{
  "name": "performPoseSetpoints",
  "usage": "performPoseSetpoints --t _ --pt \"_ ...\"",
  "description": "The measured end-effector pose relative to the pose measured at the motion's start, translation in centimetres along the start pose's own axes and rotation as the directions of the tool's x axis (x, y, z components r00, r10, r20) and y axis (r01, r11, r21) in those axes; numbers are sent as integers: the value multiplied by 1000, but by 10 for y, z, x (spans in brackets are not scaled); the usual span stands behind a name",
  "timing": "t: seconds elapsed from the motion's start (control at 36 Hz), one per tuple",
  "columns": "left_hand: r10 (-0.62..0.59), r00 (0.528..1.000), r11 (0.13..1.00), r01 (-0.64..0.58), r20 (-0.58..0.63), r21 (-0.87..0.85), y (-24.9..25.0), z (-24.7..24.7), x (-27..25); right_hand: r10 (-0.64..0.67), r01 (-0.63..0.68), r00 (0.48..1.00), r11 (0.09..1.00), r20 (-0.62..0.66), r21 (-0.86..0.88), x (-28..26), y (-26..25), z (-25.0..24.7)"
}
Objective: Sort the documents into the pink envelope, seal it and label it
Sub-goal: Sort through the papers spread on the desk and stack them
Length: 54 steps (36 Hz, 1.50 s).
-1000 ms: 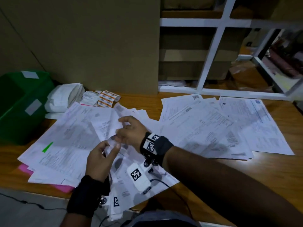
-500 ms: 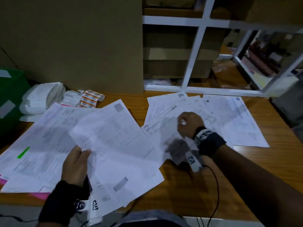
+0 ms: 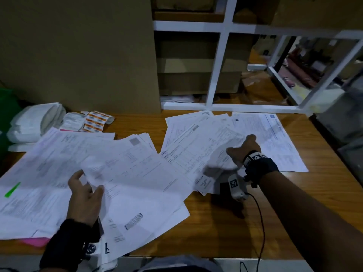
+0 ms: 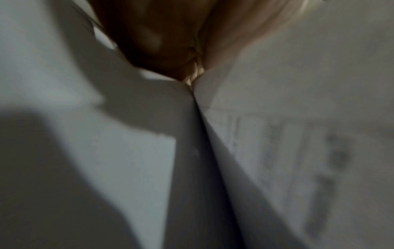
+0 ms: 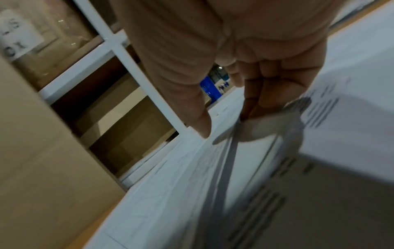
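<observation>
White printed documents fanned in two loose heaps across a wooden desk, some bearing barcodes, one tagged with a green marker strip. Only a corner of the pink envelope visible, buried under the left-hand heap at the near edge. Left hand pinching a blurred sheet between thumb and fingers above that heap; right hand over the right-hand heap, fingers curled on the edge of a lifted sheet.

From the left wrist, nothing but blurred paper pressed close and a sliver of palm. From the right wrist, curled fingers on a printed page, thumb extended, white shelf frame behind.

Behind the papers: folded white bundles, orange label strips, a brown cardboard panel.
</observation>
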<state>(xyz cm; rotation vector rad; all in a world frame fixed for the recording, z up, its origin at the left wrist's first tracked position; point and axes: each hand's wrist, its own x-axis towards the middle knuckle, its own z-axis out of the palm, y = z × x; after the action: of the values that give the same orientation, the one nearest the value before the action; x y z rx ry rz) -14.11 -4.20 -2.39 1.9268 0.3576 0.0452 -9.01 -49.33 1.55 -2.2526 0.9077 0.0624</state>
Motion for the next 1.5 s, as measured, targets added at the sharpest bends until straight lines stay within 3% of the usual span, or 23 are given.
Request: performPoseSetpoints --t 0.11,0.22,0.33,0.39,0.47,0.58,0.67,0.97,1.19,1.31,1.39,1.5 --pt "-6 1000 999 5 -13 -41 2 -2 -6 -30 39 997 992 -75 121 5 -1 6" --pt "34 999 998 -35 -25 -49 10 -2 -13 -157 172 976 981 -149 92 2 -11 6" --pt "78 997 997 -78 2 -21 4 -3 -10 -359 365 903 931 -237 -22 -2 -22 1" --pt "129 991 992 -129 20 11 -5 -5 -5 -427 444 866 896 -260 7 -8 -30 -2" --pt "216 974 974 -221 74 55 -8 -4 -3 -431 494 857 844 -283 208 -22 -49 -5" --pt "146 983 989 -145 110 -10 -9 -1 3 -460 556 829 741 -317 377 -34 -76 -9" --pt "137 984 991 -135 113 -25 -13 -1 10 -452 533 846 693 -282 486 -37 -90 -6" --pt "110 986 994 -109 123 -16 -33 -8 22 -387 550 835 580 -390 601 -36 -115 3" --pt "110 986 994 -109 127 -12 -32 -6 25 -370 481 867 456 -332 749 -44 -139 -14" --pt "141 983 988 -133 115 -74 -25 -1 24 -457 437 873 577 -171 690 -46 -141 3" --pt "113 991 982 -100 71 -160 -17 3 21 -548 439 836 660 -9 609 -50 -132 36" --pt "-58 995 920 83 75 -382 -8 5 15 -604 467 789 707 109 532 -63 -118 81"
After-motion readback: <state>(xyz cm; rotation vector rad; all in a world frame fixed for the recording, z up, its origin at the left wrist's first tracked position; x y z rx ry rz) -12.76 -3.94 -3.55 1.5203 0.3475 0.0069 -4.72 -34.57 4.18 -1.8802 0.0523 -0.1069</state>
